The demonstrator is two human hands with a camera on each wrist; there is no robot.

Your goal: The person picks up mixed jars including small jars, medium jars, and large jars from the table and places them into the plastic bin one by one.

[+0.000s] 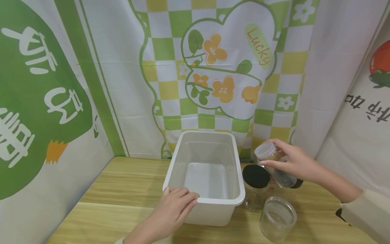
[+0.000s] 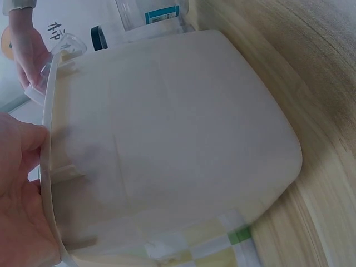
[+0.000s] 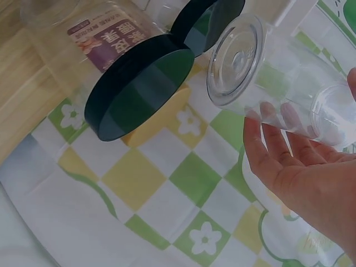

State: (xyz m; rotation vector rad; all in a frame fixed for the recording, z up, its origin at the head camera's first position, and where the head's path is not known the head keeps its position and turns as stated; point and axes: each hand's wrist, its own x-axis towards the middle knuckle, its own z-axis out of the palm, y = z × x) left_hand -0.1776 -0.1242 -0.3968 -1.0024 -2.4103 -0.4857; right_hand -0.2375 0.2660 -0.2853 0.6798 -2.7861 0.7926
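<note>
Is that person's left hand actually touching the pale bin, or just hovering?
Touching. The head view shows the left hand curled over the near edge of the pale bin.

Left hand (image 1: pixel 175 206) is gripping, back up, fingers (image 1: pixel 186 199) bending at the knuckles. Right hand (image 1: pixel 300 162) is sitting farther forward, also gripping, thumb (image 1: pixel 277 165) opposing the fingers (wide grip); right forearm (image 1: pixel 341 185) is slanting in from the right.
</note>
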